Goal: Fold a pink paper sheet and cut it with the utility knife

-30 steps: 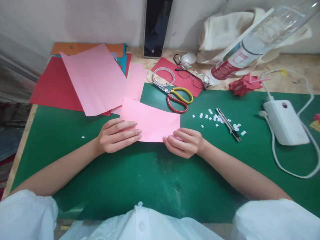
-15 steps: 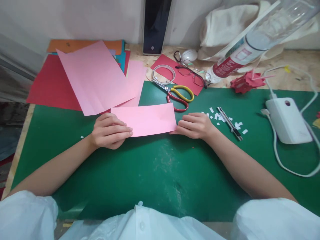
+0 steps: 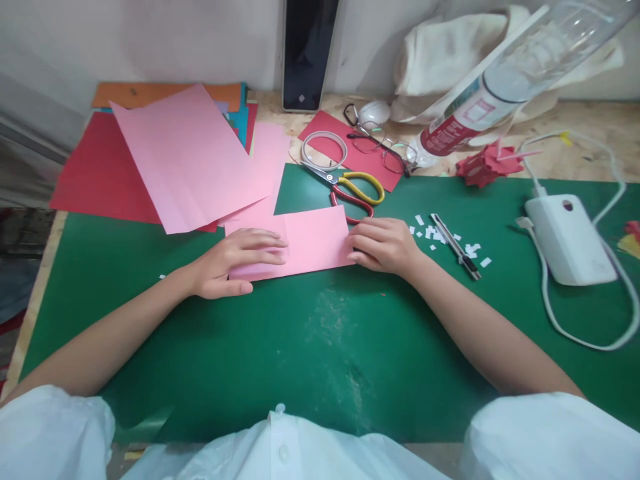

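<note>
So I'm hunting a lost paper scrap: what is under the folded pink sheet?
Only the green mat shows around the folded pink sheet. The left hand presses it flat, the right hand holds its edge; anything beneath stays hidden.

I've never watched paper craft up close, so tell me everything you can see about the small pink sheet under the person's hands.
The small pink sheet is a plain, matte rectangle, seemingly thin craft paper, lying flat on the green mat with its long side running left to right. The left hand lies palm down on its left part, fingers spread across it. The right hand touches its right edge. Its far right corner reaches the red handle of the scissors; its far left corner meets the larger pink sheets.
</note>
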The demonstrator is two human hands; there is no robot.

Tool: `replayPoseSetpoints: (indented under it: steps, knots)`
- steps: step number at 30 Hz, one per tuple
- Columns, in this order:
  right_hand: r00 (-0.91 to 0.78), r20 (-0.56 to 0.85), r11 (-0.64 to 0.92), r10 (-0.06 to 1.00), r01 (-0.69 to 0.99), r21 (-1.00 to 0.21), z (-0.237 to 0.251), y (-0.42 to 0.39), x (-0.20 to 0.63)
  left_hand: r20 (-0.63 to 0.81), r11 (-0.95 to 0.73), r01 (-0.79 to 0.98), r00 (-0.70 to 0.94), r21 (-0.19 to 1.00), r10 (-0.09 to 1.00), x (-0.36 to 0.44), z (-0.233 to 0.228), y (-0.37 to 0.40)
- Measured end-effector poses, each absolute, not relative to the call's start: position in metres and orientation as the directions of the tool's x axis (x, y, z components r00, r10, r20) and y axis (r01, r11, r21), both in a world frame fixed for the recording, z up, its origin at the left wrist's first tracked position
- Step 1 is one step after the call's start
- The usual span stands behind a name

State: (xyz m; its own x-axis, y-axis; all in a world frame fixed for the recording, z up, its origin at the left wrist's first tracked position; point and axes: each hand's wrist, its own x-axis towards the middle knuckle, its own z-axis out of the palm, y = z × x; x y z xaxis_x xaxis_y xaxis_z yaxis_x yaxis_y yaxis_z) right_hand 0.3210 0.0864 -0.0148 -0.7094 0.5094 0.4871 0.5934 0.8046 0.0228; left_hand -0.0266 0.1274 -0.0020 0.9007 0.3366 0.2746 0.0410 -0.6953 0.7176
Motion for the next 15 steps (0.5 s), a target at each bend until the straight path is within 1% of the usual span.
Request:
replayPoseSetpoints:
  steps: [2,3,5,8,10,13,15]
  knots:
    - [-0.638,0.513,0.765,0.575,0.641,-0.061,-0.017,0.089,0.321,0.224,-0.75,0.127,0.91,0.65,0.348,-0.025,-0.003,0.125]
    - [-0.613,0.525,0.751,0.591,0.655,-0.08,-0.018,0.089,0.321,0.191,-0.782,0.187,0.912,0.595,0.363,-0.024,-0.004,0.122]
    - [-0.577,0.545,0.72,0.609,0.69,-0.074,-0.018,0.088,0.319,0.128,-0.832,0.305,0.906,0.462,0.403,-0.022,-0.005,0.117]
    - [-0.513,0.561,0.624,0.65,0.781,-0.009,-0.018,0.08,0.319,0.074,-0.862,0.405,0.892,0.305,0.446,-0.019,-0.006,0.11]
    - [-0.432,0.557,0.52,0.709,0.854,0.002,-0.018,0.071,0.322,0.068,-0.858,0.446,0.877,0.255,0.476,-0.019,-0.008,0.107]
    - [-0.224,0.499,0.3,0.837,0.951,-0.077,-0.02,0.053,0.331,0.09,-0.811,0.54,0.817,0.225,0.569,-0.019,-0.01,0.104]
    - [-0.107,0.502,0.169,0.858,0.982,-0.08,-0.022,0.041,0.345,0.09,-0.763,0.607,0.766,0.224,0.636,-0.019,-0.011,0.103]
